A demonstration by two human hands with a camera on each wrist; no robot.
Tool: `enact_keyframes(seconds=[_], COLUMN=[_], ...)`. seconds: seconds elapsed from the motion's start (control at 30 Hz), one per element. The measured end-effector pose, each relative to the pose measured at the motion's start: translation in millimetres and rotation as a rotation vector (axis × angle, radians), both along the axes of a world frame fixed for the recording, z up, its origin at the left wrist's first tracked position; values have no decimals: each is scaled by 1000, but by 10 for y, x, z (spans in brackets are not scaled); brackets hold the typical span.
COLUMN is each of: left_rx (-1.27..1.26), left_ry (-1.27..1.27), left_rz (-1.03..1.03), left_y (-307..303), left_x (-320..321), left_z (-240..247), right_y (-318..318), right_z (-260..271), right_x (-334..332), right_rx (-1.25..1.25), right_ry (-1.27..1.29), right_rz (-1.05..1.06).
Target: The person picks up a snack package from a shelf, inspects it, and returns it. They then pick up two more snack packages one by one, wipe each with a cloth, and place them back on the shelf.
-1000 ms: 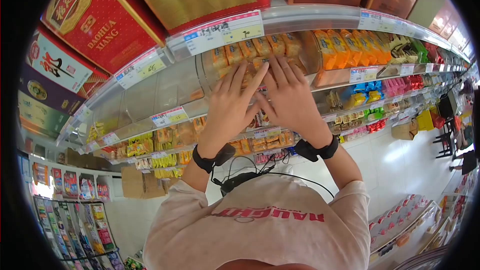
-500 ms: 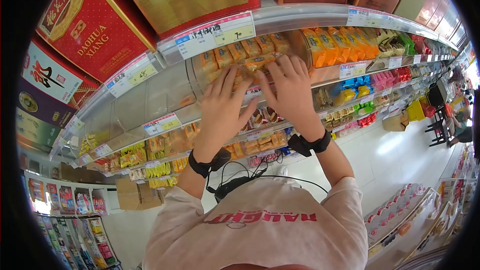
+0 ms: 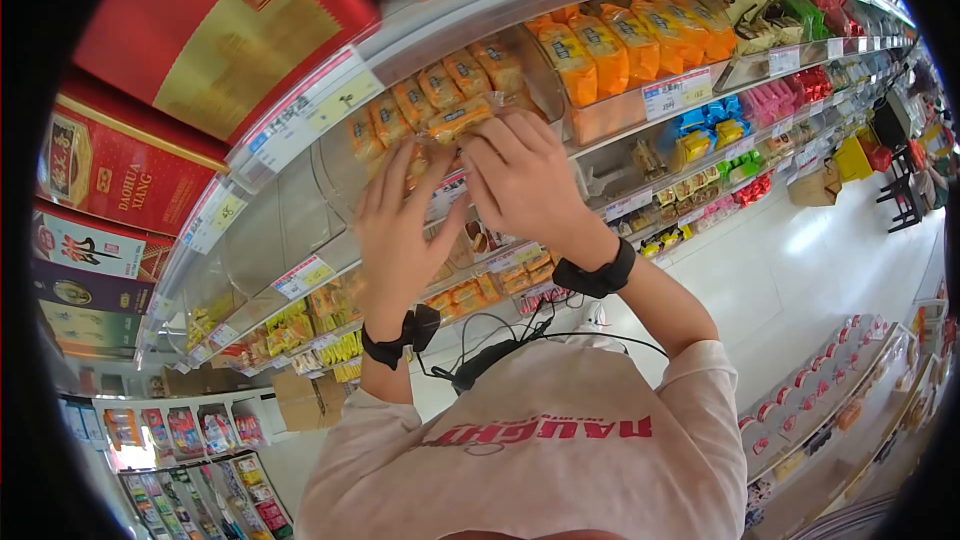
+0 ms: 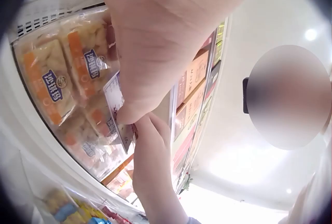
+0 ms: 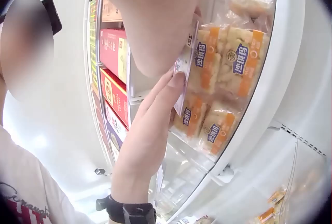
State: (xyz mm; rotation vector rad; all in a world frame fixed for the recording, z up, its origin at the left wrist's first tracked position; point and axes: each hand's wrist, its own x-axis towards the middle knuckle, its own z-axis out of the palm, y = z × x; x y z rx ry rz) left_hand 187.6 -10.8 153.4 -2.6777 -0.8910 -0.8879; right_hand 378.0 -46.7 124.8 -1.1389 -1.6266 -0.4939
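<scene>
In the head view, my left hand [image 3: 400, 230] reaches over the front edge of a clear bin of wrapped pastries [image 3: 410, 100], fingers spread. Beside it, my right hand [image 3: 525, 180] has bent fingers at the same edge. A price tag [image 3: 445, 197] stands between them. The left wrist view has my left thumb against this tag [image 4: 115, 97] and my right hand [image 4: 153, 167] at its lower end. From the right wrist, the tag [image 5: 187, 66] is between thumb and fingers of my left hand [image 5: 142, 141]; my right hand [image 5: 161, 22] covers its other end, fingertips mostly hidden.
Red gift boxes [image 3: 240, 30] stand on the upper shelf. Orange packets [image 3: 625, 45] fill the bin on the right. Lower shelves hold more snacks [image 3: 470, 295]. Cables [image 3: 500, 325] hang before the shirt, and a cardboard box [image 3: 310, 398] sits at lower left.
The head view has turned and shifted along the shelf. My hands have drawn down to the bin's front edge, and the right fingers are more bent than before.
</scene>
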Motion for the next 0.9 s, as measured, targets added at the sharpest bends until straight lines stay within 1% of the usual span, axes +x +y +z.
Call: enact_keyframes(seconds=[0.13, 0.23, 0.33, 0.43, 0.53, 0.63, 0.73, 0.8, 0.9], left_rx=[-7, -40, -96, -92, -43, -108, -144, -343, -903], left_ry=[-18, -23, -24, 23, 35, -269, -330, -226, -9], left_rz=[33, 60, 86, 120, 147, 117, -9, -22, -20], left_y=[-37, -53, -83, -107, -173, -324, -500, -630, -578], left_x=[75, 103, 134, 149, 187, 149, -213, -401, -608], left_z=[21, 26, 66, 83, 112, 75, 44, 45, 106], right_y=[27, -113, -310, -312, -314, -394, -573, -722, -1065], right_z=[-53, 43, 83, 50, 56, 150, 394, 547, 709], right_x=[185, 371, 529, 570, 550, 444, 324, 162, -151], right_rx=[4, 74, 89, 107, 114, 125, 148, 191, 162], right_ry=[46, 154, 228, 289, 314, 358, 413, 472, 586], right_rz=[143, 349, 413, 484, 624, 809, 951, 977, 980])
